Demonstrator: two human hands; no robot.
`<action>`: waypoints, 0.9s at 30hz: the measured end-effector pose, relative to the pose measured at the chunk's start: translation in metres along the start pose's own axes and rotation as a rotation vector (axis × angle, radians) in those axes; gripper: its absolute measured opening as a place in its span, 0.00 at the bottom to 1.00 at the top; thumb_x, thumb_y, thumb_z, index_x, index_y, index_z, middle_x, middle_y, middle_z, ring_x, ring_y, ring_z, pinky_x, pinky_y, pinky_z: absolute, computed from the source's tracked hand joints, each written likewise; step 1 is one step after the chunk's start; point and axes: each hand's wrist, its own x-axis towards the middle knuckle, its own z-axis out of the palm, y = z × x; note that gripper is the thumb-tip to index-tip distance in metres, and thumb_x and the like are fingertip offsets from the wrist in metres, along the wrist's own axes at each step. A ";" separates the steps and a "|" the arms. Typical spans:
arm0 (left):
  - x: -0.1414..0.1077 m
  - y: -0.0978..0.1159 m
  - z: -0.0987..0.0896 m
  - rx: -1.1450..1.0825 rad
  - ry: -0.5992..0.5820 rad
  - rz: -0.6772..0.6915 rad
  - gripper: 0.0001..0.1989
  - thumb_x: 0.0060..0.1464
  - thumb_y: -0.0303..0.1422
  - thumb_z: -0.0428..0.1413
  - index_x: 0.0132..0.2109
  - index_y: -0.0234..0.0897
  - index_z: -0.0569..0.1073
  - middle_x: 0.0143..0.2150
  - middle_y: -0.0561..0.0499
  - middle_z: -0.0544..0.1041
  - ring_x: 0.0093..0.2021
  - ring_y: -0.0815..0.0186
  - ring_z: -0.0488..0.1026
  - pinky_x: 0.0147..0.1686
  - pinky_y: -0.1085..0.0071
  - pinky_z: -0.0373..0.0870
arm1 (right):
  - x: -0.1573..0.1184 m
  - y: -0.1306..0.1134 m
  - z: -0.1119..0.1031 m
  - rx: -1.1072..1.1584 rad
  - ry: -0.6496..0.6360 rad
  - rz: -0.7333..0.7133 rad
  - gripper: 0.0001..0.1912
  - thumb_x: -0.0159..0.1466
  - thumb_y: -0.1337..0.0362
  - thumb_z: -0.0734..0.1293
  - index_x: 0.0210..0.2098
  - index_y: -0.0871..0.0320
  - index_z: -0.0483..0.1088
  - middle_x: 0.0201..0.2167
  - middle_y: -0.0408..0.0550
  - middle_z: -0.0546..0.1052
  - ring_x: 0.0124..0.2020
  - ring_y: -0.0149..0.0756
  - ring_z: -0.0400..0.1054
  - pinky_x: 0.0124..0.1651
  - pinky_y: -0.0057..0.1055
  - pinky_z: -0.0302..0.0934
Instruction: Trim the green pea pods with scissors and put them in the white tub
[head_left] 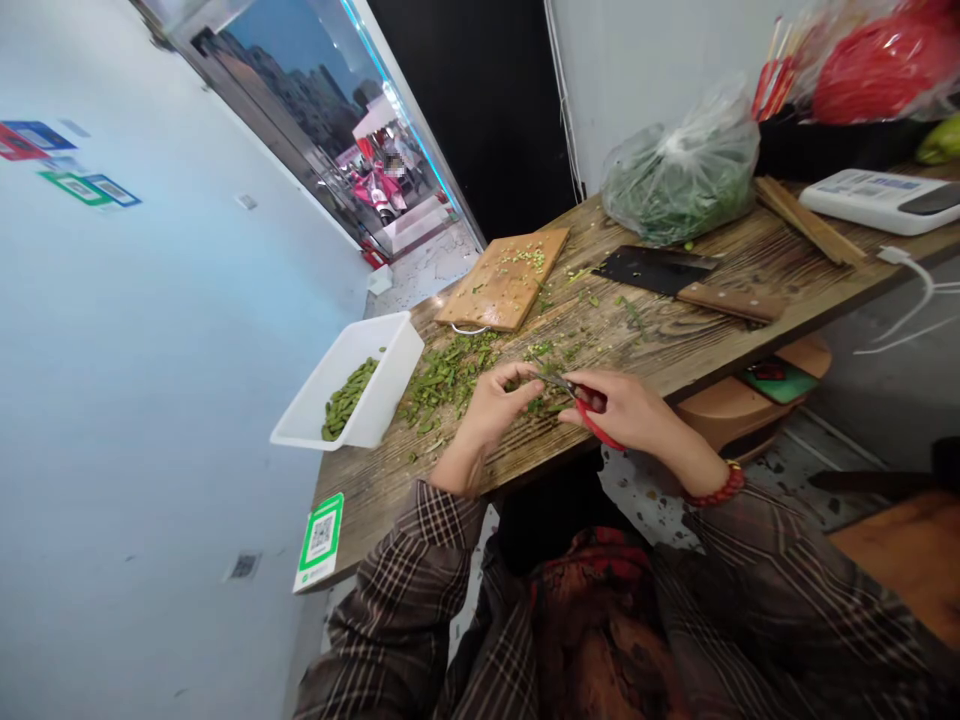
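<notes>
Red-handled scissors [596, 425] are in my right hand [630, 405], with the blades pointing left toward my other hand. The fingers of my left hand [491, 405] are pinched together at the blade tips; what they hold is too small and hidden to make out. Beneath and beyond both hands, green soybean pods [450, 375] lie in a loose heap with cut bits on the wooden table [382, 480]. To the left, a white plastic bin [394, 385] holds more green pods [350, 400].
Behind the heap lies a cutting board [480, 285] with chopped bits on it. A cleaver [652, 270] rests to its right, near a clear bag of greens [682, 180] and a white scale [877, 200]. A QR-code sign [320, 540] stands at the table's left edge.
</notes>
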 end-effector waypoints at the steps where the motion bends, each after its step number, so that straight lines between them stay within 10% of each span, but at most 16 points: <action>1: -0.001 0.001 0.001 0.018 -0.015 0.024 0.11 0.41 0.34 0.66 0.34 0.34 0.77 0.27 0.54 0.73 0.22 0.76 0.62 0.22 0.78 0.57 | 0.001 -0.002 0.001 0.000 0.000 -0.006 0.21 0.58 0.50 0.69 0.46 0.56 0.73 0.27 0.44 0.72 0.27 0.32 0.64 0.31 0.28 0.58; 11: -0.001 0.003 -0.004 0.117 -0.048 0.153 0.07 0.43 0.33 0.65 0.26 0.34 0.76 0.28 0.51 0.75 0.32 0.69 0.68 0.36 0.74 0.64 | -0.002 -0.009 -0.001 -0.105 -0.012 0.001 0.19 0.59 0.49 0.68 0.43 0.53 0.74 0.23 0.42 0.70 0.24 0.32 0.60 0.28 0.27 0.52; 27: -0.009 0.004 -0.004 -0.435 -0.021 -0.109 0.16 0.42 0.34 0.65 0.34 0.34 0.67 0.27 0.52 0.74 0.19 0.77 0.63 0.16 0.81 0.52 | -0.002 -0.008 0.009 -0.017 0.117 0.035 0.21 0.59 0.50 0.68 0.46 0.56 0.73 0.28 0.46 0.74 0.28 0.35 0.66 0.32 0.30 0.60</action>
